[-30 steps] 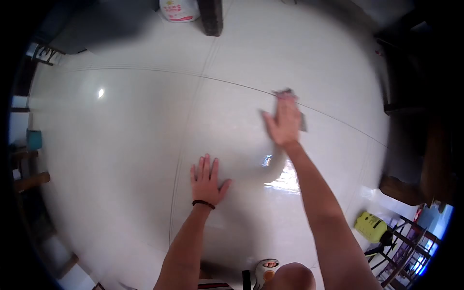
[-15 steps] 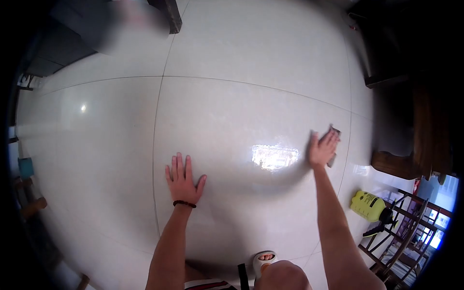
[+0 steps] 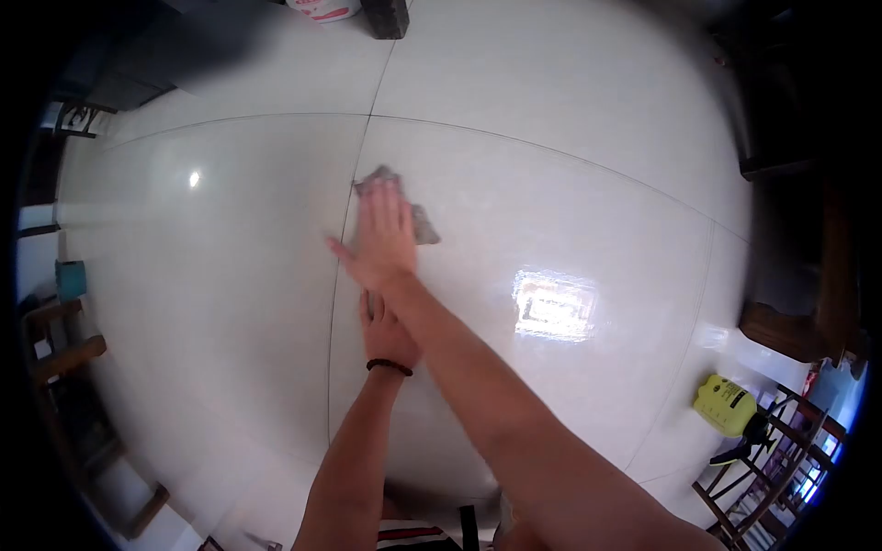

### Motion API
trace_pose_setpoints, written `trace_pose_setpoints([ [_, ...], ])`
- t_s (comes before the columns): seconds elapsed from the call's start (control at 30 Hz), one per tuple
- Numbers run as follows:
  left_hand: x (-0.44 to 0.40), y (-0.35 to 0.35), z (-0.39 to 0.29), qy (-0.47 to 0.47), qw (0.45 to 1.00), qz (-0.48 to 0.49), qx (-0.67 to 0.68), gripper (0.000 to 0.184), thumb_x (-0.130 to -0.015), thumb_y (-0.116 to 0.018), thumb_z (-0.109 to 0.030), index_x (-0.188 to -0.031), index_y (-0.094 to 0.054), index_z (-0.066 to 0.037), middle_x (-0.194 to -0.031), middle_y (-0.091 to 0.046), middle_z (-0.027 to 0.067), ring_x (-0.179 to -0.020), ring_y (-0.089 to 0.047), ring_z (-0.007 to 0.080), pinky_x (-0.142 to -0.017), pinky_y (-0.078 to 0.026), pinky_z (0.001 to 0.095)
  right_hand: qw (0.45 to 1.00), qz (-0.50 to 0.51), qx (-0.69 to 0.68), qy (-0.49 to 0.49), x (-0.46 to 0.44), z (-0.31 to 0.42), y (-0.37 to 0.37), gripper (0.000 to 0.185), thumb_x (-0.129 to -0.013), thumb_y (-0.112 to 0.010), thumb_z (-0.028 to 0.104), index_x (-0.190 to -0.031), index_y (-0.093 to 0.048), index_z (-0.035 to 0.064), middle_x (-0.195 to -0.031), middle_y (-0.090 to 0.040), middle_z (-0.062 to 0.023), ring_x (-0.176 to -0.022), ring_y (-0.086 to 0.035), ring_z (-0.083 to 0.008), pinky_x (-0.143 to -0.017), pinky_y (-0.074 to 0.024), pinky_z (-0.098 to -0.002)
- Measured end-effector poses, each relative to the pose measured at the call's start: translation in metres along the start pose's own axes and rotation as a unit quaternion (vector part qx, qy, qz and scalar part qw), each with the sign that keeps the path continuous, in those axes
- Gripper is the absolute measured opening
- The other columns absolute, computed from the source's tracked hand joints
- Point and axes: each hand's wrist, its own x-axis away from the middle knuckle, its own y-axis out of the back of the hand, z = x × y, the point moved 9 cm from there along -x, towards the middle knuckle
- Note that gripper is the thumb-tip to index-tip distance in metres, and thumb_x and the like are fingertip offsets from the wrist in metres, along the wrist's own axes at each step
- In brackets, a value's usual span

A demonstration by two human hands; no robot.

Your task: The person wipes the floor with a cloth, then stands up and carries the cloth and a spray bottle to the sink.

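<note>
The floor (image 3: 230, 321) in here is pale, glossy tile, crossed by thin dark seams and lit by a bright patch of glare. A greyish cloth (image 3: 425, 226) lies on it, partly under the person's flattened right hand (image 3: 388, 239), with the left hand (image 3: 390, 343) on the tile just behind. Off to the right sits a yellow spray bottle (image 3: 725, 405); ahead, a dark post (image 3: 386, 20) stands beside a white container (image 3: 323, 8).

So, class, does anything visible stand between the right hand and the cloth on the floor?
Nothing visible does. The right hand lies over the cloth, whose edges show beyond it. The left hand is nearer the person's body, partly hidden by the right arm, so it isn't in between.
</note>
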Motion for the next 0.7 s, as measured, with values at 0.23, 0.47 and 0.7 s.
trace_pose_setpoints([
  [0.23, 0.000, 0.008, -0.001, 0.001, 0.999, -0.005, 0.034, 0.085, -0.099, -0.064, -0.055, -0.164, -0.041, -0.005, -0.171, -0.036, 0.0220, -0.160, -0.029, 0.0409, -0.128, -0.018, 0.0645, 0.999, -0.050, -0.003, -0.001, 0.010, -0.055, 0.029, 0.100, -0.101, -0.056, 0.065, -0.166, -0.026, -0.0046, -0.176, -0.020, -0.0248, -0.166, -0.012, -0.0367, -0.134, -0.0130, -0.0529],
  [0.47, -0.004, 0.024, -0.010, -0.010, 0.997, -0.055, 0.046, 0.085, -0.098, -0.067, -0.053, -0.164, -0.041, -0.005, -0.174, -0.032, 0.0220, -0.161, -0.028, 0.0400, -0.128, -0.019, 0.0649, 0.964, -0.173, 0.138, -0.150, 0.152, -0.314, 0.192, 0.096, -0.100, -0.061, 0.062, -0.163, -0.034, -0.0042, -0.170, -0.031, -0.0305, -0.160, -0.023, -0.0477, -0.128, -0.0199, -0.0583],
  [0.7, -0.002, 0.023, -0.011, -0.010, 0.998, -0.055, 0.036, 0.085, -0.099, -0.066, -0.051, -0.165, -0.039, -0.006, -0.174, -0.031, 0.0214, -0.161, -0.029, 0.0403, -0.128, -0.018, 0.0644, 0.892, -0.178, 0.188, -0.370, 0.335, -0.483, 0.236, 0.098, -0.104, -0.055, 0.062, -0.169, -0.023, -0.0033, -0.176, -0.023, -0.0263, -0.164, -0.017, -0.0446, -0.131, -0.0143, -0.0562],
])
